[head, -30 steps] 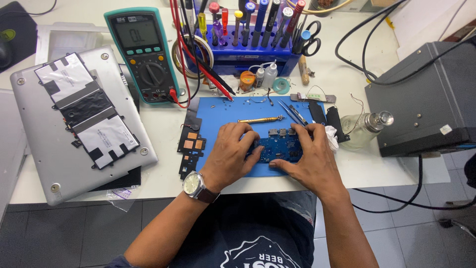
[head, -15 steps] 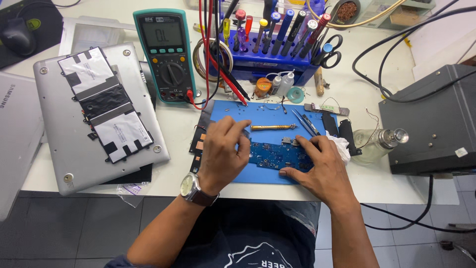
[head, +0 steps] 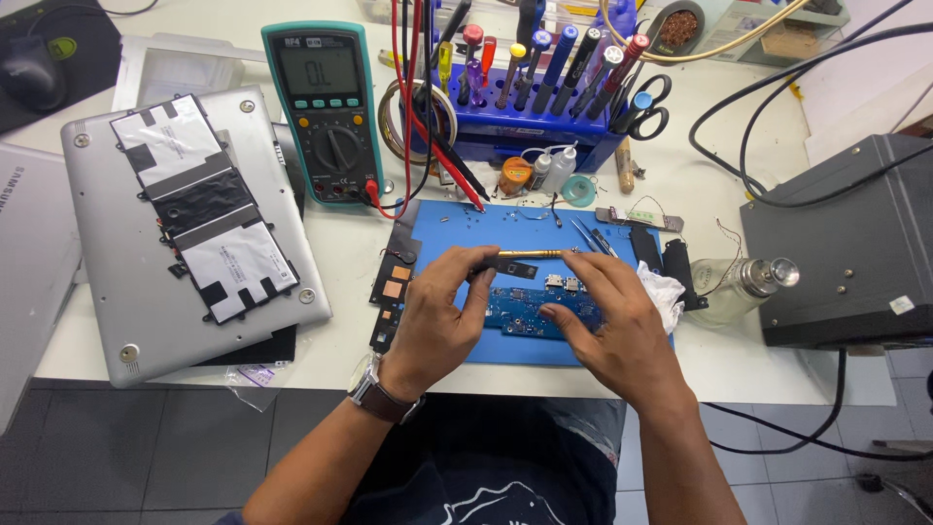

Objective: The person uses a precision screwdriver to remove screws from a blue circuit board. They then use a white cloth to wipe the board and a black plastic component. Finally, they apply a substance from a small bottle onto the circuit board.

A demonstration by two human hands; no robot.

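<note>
A blue circuit board (head: pixel 520 313) lies on a blue work mat (head: pixel 457 226) in front of me. My left hand (head: pixel 432 316), with a wristwatch, grips the board's left end, its thumb on the edge and its fingers curled over the top corner. My right hand (head: pixel 617 326) holds the right end, thumb on the board's face and index finger at its far edge. A brass-shafted tool (head: pixel 533 255) rests on the mat just beyond my fingertips. Small black and copper parts (head: pixel 394 282) sit at the mat's left edge.
An opened silver laptop (head: pixel 126 321) with its battery exposed lies at the left. A teal multimeter (head: pixel 321 107) with red and black leads stands behind the mat, next to a blue rack of screwdrivers (head: pixel 544 87). A glass bottle (head: pixel 739 282) and a dark grey box (head: pixel 855 243) are at the right.
My hands have spread apart, uncovering the middle of the board. My left fingers have shifted up toward the brass tool. The view has drifted, so the bench sits lower in the frame.
</note>
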